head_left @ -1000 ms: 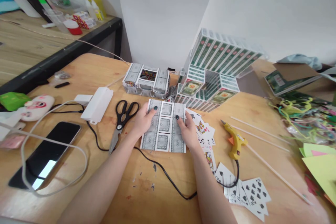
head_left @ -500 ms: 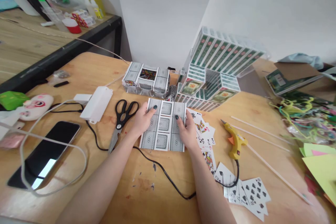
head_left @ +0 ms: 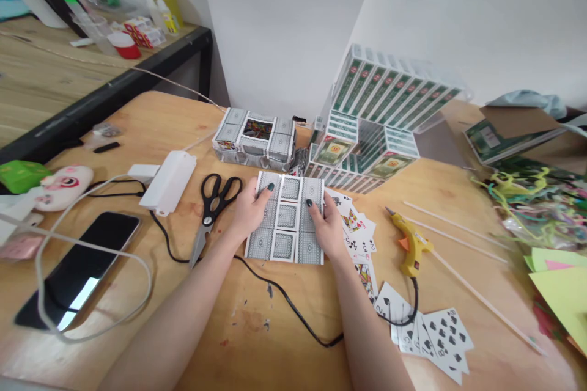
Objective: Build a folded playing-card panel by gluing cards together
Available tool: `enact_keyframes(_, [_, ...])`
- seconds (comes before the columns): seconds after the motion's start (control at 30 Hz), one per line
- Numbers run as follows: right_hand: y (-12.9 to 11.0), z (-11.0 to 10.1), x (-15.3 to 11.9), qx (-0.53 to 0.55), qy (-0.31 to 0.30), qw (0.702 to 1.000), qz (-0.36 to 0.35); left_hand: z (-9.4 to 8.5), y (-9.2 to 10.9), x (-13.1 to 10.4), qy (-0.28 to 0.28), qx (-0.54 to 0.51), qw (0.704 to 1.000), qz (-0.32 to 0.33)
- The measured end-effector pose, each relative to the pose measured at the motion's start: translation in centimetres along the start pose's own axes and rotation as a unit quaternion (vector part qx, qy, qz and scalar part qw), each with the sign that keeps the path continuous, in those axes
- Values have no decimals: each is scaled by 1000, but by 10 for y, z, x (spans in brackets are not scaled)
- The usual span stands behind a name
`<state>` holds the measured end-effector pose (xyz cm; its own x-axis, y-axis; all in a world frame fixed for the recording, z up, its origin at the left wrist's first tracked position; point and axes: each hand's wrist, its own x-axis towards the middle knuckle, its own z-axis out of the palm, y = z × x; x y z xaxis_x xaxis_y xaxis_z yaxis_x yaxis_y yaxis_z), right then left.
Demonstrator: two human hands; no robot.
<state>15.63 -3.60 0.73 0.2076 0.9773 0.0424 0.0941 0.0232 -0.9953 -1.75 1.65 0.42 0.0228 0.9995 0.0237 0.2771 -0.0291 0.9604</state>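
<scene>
A panel of joined playing cards (head_left: 287,218), backs facing up, lies between my hands in the middle of the view. My left hand (head_left: 251,208) grips its left edge, thumb on top. On the right edge, my right hand (head_left: 326,220) holds it the same way, fingers partly hidden beneath. Just behind the panel stands a box made of playing cards (head_left: 255,137), with a dark picture on its top. Black-handled scissors (head_left: 211,211) rest left of my left hand. Loose playing cards (head_left: 355,223) lie face up beside my right hand.
A yellow glue gun (head_left: 411,244) and thin glue sticks (head_left: 481,299) lie to the right. Stacked card packs (head_left: 367,140) stand behind. At left are a phone (head_left: 77,272), a white power strip cover (head_left: 169,182) and looping cables. More cards (head_left: 431,336) lie at front right.
Almost nothing differs. The panel's near edge has tilted very slightly, with both hands keeping their hold on its sides.
</scene>
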Motion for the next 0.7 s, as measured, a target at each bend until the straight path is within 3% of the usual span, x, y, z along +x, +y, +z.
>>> enact_keyframes(0.27, [-1,2,-2,-51,23,997,-44,0,-4,4,-17,-50,999,1])
enact_keyframes(0.7, [4,0,0,9,10,1000,-2,1,-7,4,-4,15,1000,12])
